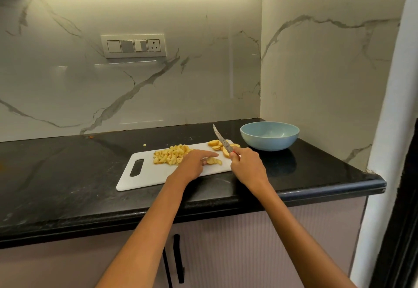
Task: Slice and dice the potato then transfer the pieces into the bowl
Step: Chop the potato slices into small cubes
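Note:
A white cutting board [144, 174] lies on the black counter. A pile of diced potato [170, 155] sits on its middle, and several potato slices [214, 144] lie at its far right corner. My left hand [194, 163] rests on the board with its index finger stretched out over a few potato strips [213, 161]. My right hand [245, 165] grips the knife [221, 139] by its handle, blade raised and pointing away over the slices. A light blue bowl [269, 137] stands to the right of the board, and I see nothing in it.
The black counter [67, 174] ends at a rounded front edge, with cabinet doors below. Marble walls close it off at the back and right. One small potato bit [144, 145] lies on the counter behind the board. A switch panel [133, 45] is on the back wall.

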A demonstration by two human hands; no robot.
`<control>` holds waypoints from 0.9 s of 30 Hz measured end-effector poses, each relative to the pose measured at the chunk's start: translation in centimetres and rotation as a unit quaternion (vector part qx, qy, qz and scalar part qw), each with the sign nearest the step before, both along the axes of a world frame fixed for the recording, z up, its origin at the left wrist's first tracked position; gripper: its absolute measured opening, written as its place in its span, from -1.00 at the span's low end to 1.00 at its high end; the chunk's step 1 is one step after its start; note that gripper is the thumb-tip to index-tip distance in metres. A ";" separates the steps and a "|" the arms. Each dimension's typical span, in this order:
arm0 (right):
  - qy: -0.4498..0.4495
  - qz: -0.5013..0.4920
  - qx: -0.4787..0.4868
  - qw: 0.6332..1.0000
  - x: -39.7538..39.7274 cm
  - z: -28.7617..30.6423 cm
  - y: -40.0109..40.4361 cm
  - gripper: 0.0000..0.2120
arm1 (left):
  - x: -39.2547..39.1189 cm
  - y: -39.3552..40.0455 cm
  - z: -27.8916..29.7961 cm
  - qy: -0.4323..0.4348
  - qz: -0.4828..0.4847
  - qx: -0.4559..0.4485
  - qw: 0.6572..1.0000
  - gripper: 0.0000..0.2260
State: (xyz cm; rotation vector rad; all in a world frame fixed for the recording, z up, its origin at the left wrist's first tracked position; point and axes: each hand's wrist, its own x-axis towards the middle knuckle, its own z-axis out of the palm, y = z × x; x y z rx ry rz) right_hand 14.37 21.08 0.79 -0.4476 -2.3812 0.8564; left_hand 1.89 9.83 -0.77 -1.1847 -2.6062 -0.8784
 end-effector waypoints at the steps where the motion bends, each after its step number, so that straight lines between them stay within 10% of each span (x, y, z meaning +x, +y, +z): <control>1: 0.002 0.001 0.002 1.000 0.0 -0.1 0.0 -0.71 | -0.1 0.1 0.0 0.001 0.002 -0.009 1.000 -0.57; 13: 0.008 -0.001 0.029 1.000 0.0 -0.3 -0.2 -0.70 | 0.7 0.1 0.2 -0.006 -0.082 0.003 0.997 -0.45; 27: -0.081 -0.007 0.077 0.994 0.5 0.4 -0.9 -0.76 | 0.9 -0.5 0.0 0.016 -0.018 0.013 1.000 -0.75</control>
